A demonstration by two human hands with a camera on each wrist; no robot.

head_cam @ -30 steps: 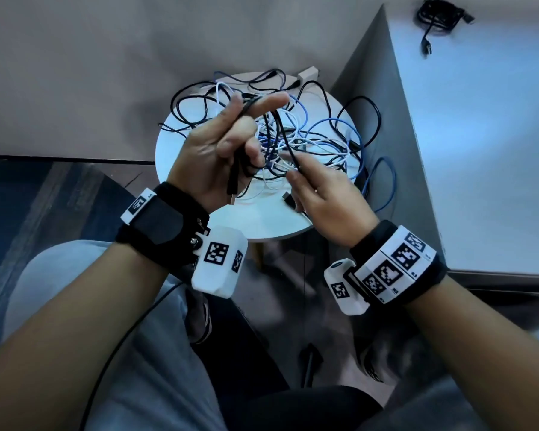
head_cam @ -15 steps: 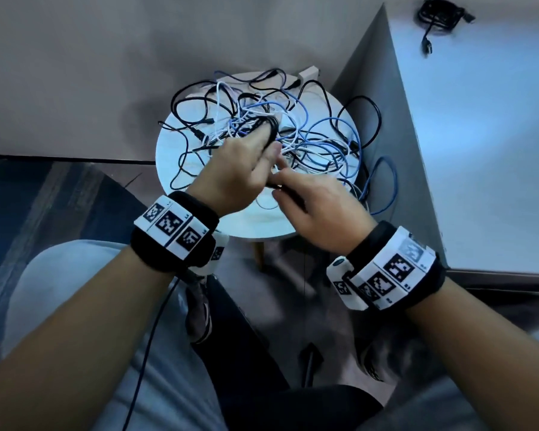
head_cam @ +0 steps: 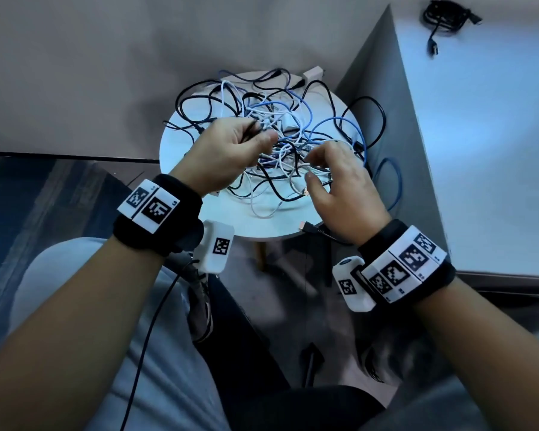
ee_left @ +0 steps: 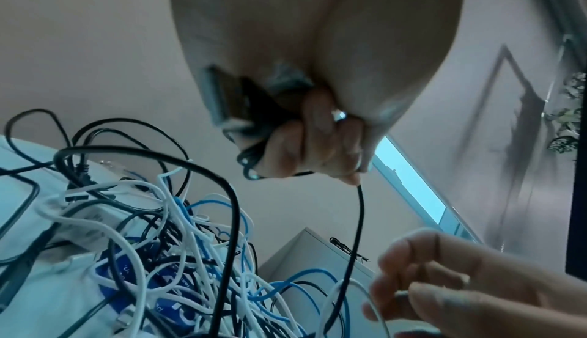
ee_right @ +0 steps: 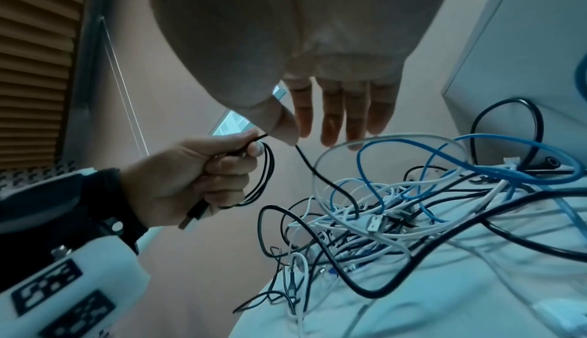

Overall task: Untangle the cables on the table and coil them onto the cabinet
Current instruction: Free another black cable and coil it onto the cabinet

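Note:
A tangle of black, white and blue cables covers the small round white table. My left hand hovers over its left side and grips a small coil of black cable whose USB plug sticks out below the fist. From that fist a black strand drops into the tangle. To the right of the fist, my right hand hangs over the pile with fingers spread and holding nothing. One coiled black cable lies on the grey cabinet.
The cabinet stands right against the table's right side, and blue and black loops hang over that edge. A black plug lies at the table's near rim. My knees and the floor are below; a wall is behind.
My left hand turned palm down and closed round the black coil. My right hand let go of the black cable, moved right and opened over the pile.

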